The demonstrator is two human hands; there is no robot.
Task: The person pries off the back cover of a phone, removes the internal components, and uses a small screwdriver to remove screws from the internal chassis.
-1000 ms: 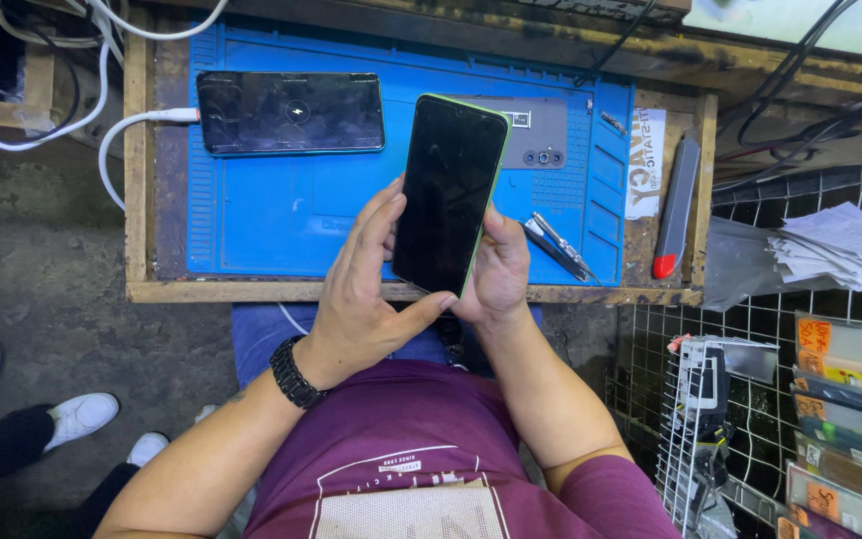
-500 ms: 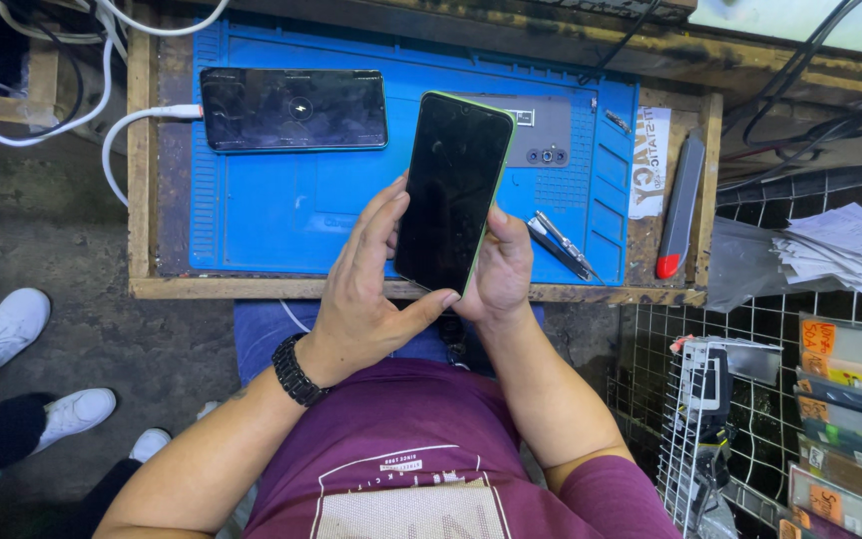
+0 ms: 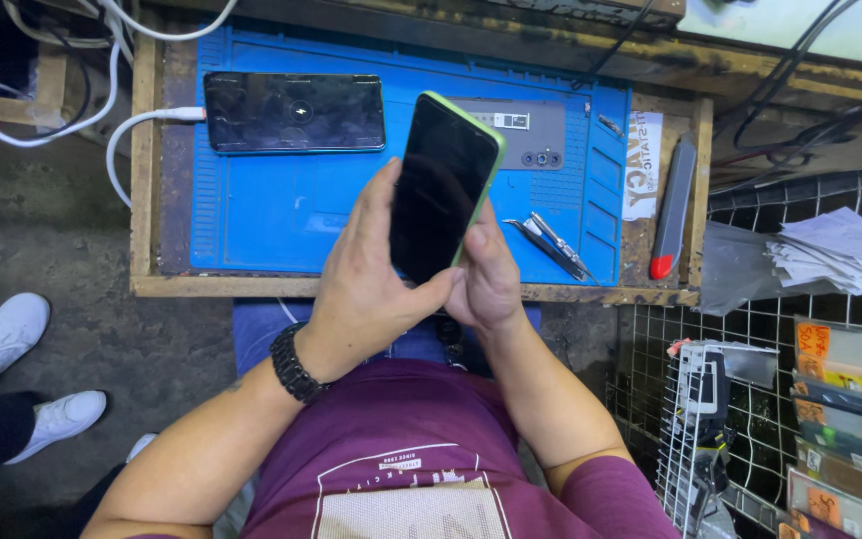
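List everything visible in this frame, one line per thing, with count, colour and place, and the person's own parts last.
green-edged phone: 1, dark screen, held up over the mat's middle
second phone: 1, black, flat on the mat's upper left
cable: 1, white, plugged into the second phone's left end
work mat: 1, blue, on the wooden tray
wooden tray: 1, brown, under the mat
tweezers: 1 pair, metal, mat's right part
red-tipped tool: 1, grey, right edge of tray
paper stack: 1, white, far right
white shoes: 2, floor at left, another person's
wristband: 1, black, left wrist
left hand: grips the green-edged phone
right hand: supports it from behind
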